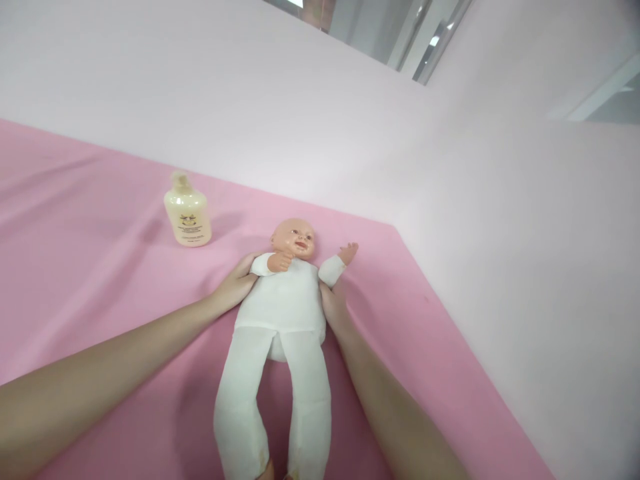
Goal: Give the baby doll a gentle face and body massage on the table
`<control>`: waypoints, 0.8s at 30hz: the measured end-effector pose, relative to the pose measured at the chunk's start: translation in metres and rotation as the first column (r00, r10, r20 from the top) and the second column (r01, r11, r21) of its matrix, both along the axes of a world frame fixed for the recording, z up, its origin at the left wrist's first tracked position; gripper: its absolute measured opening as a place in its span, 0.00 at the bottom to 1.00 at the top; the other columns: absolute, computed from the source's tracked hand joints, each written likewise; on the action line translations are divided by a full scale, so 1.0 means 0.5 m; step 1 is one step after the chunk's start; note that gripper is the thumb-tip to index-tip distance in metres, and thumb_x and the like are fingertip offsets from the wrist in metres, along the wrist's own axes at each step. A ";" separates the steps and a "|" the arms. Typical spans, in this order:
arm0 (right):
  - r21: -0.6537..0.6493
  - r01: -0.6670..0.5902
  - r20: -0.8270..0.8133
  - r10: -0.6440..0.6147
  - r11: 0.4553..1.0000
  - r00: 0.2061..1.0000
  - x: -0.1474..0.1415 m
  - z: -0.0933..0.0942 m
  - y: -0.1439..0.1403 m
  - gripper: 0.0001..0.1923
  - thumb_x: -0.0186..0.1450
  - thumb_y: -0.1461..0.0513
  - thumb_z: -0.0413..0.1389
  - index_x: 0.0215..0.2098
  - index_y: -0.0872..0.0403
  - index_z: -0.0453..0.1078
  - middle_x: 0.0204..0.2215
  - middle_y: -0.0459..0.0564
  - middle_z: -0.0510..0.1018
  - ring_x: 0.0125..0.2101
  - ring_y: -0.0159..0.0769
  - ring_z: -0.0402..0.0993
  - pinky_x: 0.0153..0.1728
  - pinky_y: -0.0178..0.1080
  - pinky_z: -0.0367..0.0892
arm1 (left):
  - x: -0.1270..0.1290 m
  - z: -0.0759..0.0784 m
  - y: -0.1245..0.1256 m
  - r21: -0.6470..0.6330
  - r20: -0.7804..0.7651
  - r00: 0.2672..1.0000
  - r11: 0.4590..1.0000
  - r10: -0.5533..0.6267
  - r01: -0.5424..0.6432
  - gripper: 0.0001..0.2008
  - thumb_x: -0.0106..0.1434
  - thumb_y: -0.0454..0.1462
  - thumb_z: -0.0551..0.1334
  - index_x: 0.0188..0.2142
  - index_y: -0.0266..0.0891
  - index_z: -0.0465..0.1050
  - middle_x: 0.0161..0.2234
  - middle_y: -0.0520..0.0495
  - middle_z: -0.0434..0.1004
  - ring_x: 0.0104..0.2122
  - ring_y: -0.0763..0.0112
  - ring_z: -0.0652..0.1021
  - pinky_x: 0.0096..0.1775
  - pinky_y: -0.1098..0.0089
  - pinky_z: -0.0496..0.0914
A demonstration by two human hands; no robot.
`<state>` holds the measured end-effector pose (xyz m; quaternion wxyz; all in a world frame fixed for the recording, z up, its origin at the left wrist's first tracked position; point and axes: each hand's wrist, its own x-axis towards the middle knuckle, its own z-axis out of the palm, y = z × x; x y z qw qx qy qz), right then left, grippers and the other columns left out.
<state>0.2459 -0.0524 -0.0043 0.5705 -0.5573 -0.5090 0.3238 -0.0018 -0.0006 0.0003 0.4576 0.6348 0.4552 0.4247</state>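
Observation:
A baby doll point(283, 313) in a white cloth body lies face up on the pink sheet point(90, 267), head pointing away from me. My left hand point(234, 285) grips the doll's side under its bent arm. Against the other side of the torso, just below the raised arm, my right hand point(334, 308) presses; its fingers are partly hidden behind the doll. Both hands clasp the upper body between them.
A cream pump bottle point(188, 212) stands upright on the sheet, up and left of the doll's head. Pale walls point(500, 233) meet in a corner behind and to the right of the pink surface, whose right edge runs diagonally.

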 end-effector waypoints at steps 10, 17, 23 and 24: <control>-0.051 -0.007 0.006 0.007 0.999 1.000 0.000 0.002 0.001 0.15 0.68 0.54 0.52 0.49 0.46 0.74 0.49 0.50 0.81 0.54 0.47 0.75 0.59 0.55 0.70 | 0.002 0.003 0.000 -0.002 0.008 1.000 1.000 -0.005 0.005 0.28 0.61 0.39 0.58 0.62 0.43 0.67 0.63 0.45 0.72 0.62 0.53 0.72 0.64 0.54 0.65; -0.063 0.024 0.024 -0.022 0.998 0.999 -0.001 0.005 -0.001 0.14 0.67 0.54 0.54 0.48 0.46 0.75 0.48 0.49 0.82 0.54 0.47 0.76 0.60 0.56 0.69 | -0.001 -0.002 0.002 0.008 0.005 1.000 1.000 -0.008 0.008 0.28 0.62 0.38 0.58 0.62 0.44 0.67 0.64 0.45 0.71 0.63 0.54 0.71 0.65 0.54 0.65; -0.038 0.008 0.013 -0.007 0.999 1.000 -0.001 0.006 -0.002 0.15 0.67 0.54 0.54 0.50 0.46 0.74 0.50 0.50 0.81 0.55 0.47 0.75 0.61 0.57 0.68 | 0.000 0.001 0.000 -0.006 0.006 1.000 1.000 -0.011 0.011 0.28 0.61 0.38 0.58 0.62 0.44 0.67 0.63 0.45 0.72 0.62 0.53 0.72 0.64 0.54 0.65; -0.036 0.011 0.012 -0.011 0.999 1.000 -0.001 0.005 -0.002 0.15 0.67 0.55 0.54 0.50 0.46 0.74 0.50 0.50 0.81 0.56 0.48 0.75 0.61 0.57 0.68 | 0.000 0.002 -0.001 -0.006 0.006 1.000 1.000 -0.011 0.011 0.28 0.61 0.38 0.58 0.62 0.44 0.67 0.63 0.45 0.72 0.62 0.53 0.72 0.65 0.54 0.65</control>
